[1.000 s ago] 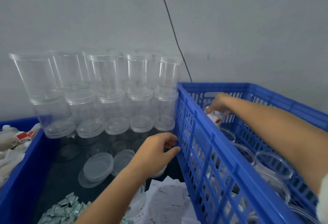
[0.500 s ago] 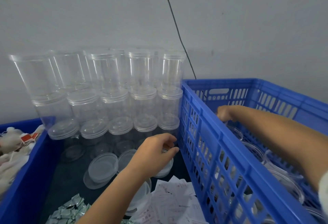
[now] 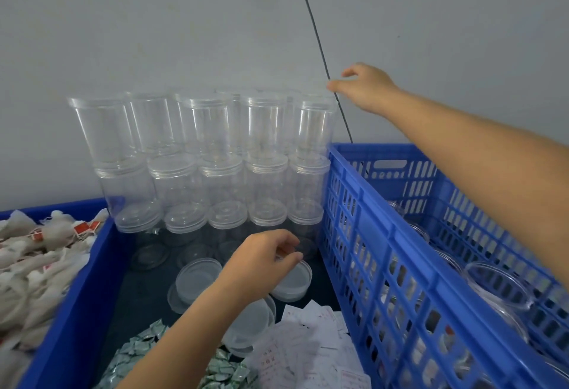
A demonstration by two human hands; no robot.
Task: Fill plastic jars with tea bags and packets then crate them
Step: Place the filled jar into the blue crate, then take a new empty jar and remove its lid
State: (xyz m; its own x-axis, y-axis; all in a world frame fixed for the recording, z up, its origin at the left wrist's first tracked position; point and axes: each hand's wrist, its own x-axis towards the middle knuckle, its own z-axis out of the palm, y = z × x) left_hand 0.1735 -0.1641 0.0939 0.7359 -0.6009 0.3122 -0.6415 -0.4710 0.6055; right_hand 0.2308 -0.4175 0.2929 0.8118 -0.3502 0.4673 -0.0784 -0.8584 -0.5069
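Clear plastic jars [image 3: 212, 154] with lids stand stacked in several layers against the wall. My right hand [image 3: 366, 88] is raised over the top right jar [image 3: 314, 123], fingers loosely spread and holding nothing. My left hand [image 3: 261, 259] hovers low in front of the stack, thumb and curled fingers pinching the rim of a loose clear lid [image 3: 292, 282]. A blue slatted crate [image 3: 400, 234] on the right holds several jars [image 3: 498, 290]. White tea bags [image 3: 30, 265] with red tags fill a blue bin on the left.
More loose lids [image 3: 197, 277] lie on the dark surface before the stack. Green packets [image 3: 144, 345] and white paper packets [image 3: 308, 351] are heaped near the front. A black cable [image 3: 323, 59] runs down the grey wall behind the crate.
My right hand has come up out of the crate and moved left to the top of the jar stack. My left hand has stayed beside the crate wall.
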